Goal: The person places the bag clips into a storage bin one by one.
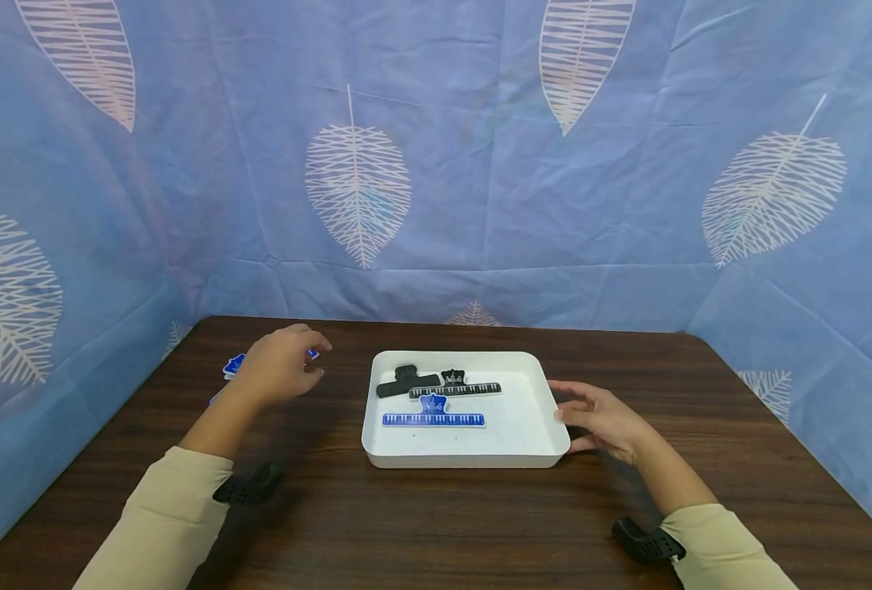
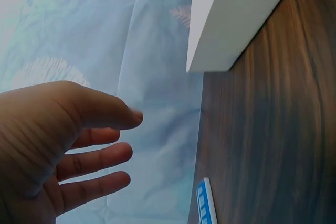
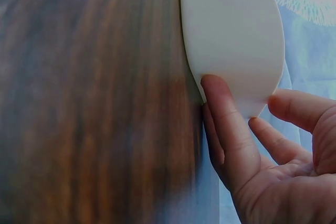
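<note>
My left hand (image 1: 277,366) hovers over the left part of the table, fingers loosely bent and nothing between them. Around it lie blue keyboard-print clips (image 1: 233,365), partly hidden by the hand; one clip (image 2: 205,203) shows below the fingers in the left wrist view. With spread fingers, my right hand (image 1: 601,420) touches the right wall of a white tray (image 1: 465,461), the thumb at its rim in the right wrist view. Inside the tray are a blue keyboard clip (image 1: 433,419), a black keyboard clip (image 1: 465,390) and a plain black clip (image 1: 406,385) overlapping it.
The dark wooden table (image 1: 436,533) ends in a rounded far edge. Behind it hangs a blue curtain (image 1: 451,205) with white leaf prints. A black band (image 1: 250,485) circles the left wrist, another black band (image 1: 646,542) the right.
</note>
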`<state>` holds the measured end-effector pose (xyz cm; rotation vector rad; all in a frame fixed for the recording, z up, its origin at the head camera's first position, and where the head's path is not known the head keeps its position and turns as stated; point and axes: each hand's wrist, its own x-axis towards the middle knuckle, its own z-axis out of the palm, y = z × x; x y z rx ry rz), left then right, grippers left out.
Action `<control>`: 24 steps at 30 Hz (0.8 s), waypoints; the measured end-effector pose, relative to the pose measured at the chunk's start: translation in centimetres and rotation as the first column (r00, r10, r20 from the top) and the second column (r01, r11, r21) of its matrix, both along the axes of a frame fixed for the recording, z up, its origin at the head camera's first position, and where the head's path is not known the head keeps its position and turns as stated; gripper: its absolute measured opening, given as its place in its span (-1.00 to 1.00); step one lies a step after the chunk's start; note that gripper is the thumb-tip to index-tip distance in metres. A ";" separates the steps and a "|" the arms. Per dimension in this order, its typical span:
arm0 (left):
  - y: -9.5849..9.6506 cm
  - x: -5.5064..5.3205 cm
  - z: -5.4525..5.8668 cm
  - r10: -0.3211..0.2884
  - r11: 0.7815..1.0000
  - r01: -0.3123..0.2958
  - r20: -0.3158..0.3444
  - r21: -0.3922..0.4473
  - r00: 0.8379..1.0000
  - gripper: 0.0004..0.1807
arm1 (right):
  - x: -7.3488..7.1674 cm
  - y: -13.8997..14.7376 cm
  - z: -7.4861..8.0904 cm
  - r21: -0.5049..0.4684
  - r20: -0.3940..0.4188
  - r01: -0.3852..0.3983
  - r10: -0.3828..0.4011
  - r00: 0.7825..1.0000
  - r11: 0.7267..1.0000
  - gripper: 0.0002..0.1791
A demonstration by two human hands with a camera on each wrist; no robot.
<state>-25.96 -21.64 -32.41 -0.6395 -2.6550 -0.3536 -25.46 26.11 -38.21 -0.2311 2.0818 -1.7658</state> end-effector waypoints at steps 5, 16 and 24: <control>-1.2 0.4 -0.3 0.062 0.998 -0.062 0.008 -0.008 0.998 -0.67 | 0.0 0.0 0.0 0.000 0.000 0.004 -0.004 1.000 1.000 -0.21; -2.9 0.1 -2.2 0.226 0.974 -0.227 0.058 0.005 0.972 -0.64 | 0.2 -0.3 0.1 -0.012 0.004 0.009 -0.009 1.000 1.000 -0.22; -4.2 -0.7 -3.2 0.274 0.961 -0.276 0.084 0.014 0.958 -0.60 | 0.4 -0.4 0.2 -0.022 0.005 0.016 -0.016 1.000 1.000 -0.21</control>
